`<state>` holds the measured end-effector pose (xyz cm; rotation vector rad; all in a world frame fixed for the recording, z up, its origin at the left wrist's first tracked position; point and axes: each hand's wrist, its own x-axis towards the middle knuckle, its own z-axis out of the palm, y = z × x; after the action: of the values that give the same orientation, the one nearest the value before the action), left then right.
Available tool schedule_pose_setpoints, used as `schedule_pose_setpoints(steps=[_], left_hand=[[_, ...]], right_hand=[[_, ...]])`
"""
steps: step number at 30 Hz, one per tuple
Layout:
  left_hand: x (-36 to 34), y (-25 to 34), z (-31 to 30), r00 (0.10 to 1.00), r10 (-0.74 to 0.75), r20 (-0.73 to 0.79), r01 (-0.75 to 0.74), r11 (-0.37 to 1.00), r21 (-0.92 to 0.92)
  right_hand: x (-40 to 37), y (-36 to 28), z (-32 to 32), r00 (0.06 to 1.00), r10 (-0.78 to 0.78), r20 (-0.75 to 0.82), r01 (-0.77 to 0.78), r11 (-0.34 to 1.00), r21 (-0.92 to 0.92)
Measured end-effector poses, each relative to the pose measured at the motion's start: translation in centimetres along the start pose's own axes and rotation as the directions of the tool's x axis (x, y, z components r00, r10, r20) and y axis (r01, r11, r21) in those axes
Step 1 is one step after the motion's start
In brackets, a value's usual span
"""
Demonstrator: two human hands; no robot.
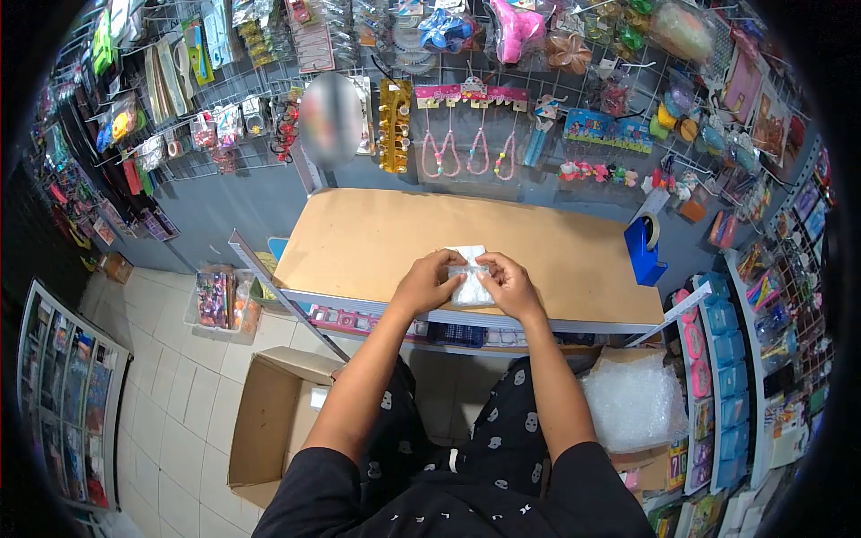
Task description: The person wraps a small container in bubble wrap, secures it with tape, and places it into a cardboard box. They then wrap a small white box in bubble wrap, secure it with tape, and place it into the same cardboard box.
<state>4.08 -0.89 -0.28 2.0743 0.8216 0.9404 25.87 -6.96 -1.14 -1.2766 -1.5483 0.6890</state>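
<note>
A small white packet [470, 289], which looks wrapped in bubble wrap or plastic, is between my hands near the front edge of the tan tabletop [377, 242]. My left hand [430, 282] grips its left side, with fingers curled over the upper part. On the right side, my right hand [509, 285] pinches it with thumb and bent fingers. The fingertips of both hands meet close to the packet's upper middle. Its underside is hidden, and I cannot make out what is inside.
A blue tape dispenser [644, 249] stands at the table's right end. An open cardboard box [260, 430] sits on the floor at left, bubble wrap [632, 403] at right. Beyond the table hangs a wire rack of packaged accessories [466, 97]. A plastic bin [224, 305] stands at left.
</note>
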Motion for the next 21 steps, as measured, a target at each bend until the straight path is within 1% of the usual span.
schedule_pose_setpoints(steps=[1,4,7,10,13,15,16,17,18,19,20,21], left_hand=[[0.0,0.0,0.0,1.000,-0.024,0.011,0.024,1.000,-0.003],[0.1,-0.8,0.2,0.995,0.104,-0.009,-0.104,0.994,-0.010],[0.2,-1.1,0.5,0.998,0.068,-0.017,-0.069,0.996,-0.065],[0.2,-1.1,0.4,0.992,0.126,-0.020,-0.127,0.992,-0.029],[0.3,-0.6,0.1,0.995,0.100,0.003,-0.100,0.995,0.002],[0.3,0.3,0.0,0.996,-0.082,0.024,0.084,0.990,-0.110],[0.1,0.5,0.0,0.984,-0.174,0.050,0.180,0.971,-0.158],[0.1,-0.1,0.2,0.997,-0.070,0.016,0.071,0.994,-0.080],[0.3,-2.0,0.7,0.996,0.079,-0.035,-0.080,0.996,-0.030],[0.5,-2.6,0.8,0.990,0.131,-0.054,-0.133,0.991,-0.023],[0.6,-3.2,0.9,0.980,0.184,-0.072,-0.185,0.983,-0.013],[0.3,-2.2,0.7,0.989,0.135,-0.061,-0.138,0.989,-0.054]], right_hand=[[-0.1,-0.2,-0.2,1.000,-0.011,0.029,0.012,0.999,-0.036],[0.2,0.5,-0.1,0.997,-0.064,0.033,0.065,0.998,-0.019],[0.2,0.6,-0.1,0.996,-0.085,0.023,0.087,0.993,-0.085],[0.2,0.9,0.3,0.989,-0.148,-0.014,0.146,0.986,-0.084],[0.1,0.7,0.3,0.995,-0.103,0.005,0.103,0.988,-0.116],[-0.1,0.1,-0.1,0.996,-0.082,0.016,0.083,0.996,-0.043],[-0.1,1.1,0.0,0.995,-0.104,0.000,0.104,0.992,0.069],[-0.4,2.1,-1.1,0.990,-0.133,-0.056,0.138,0.986,0.095],[-0.4,2.4,-2.2,0.979,-0.168,-0.111,0.181,0.977,0.117],[-0.3,2.6,-3.1,0.965,-0.205,-0.163,0.228,0.964,0.139],[-0.8,2.7,-5.1,0.972,-0.150,-0.178,0.164,0.984,0.066],[-1.1,4.1,-7.0,0.947,-0.168,-0.272,0.181,0.983,0.021]])
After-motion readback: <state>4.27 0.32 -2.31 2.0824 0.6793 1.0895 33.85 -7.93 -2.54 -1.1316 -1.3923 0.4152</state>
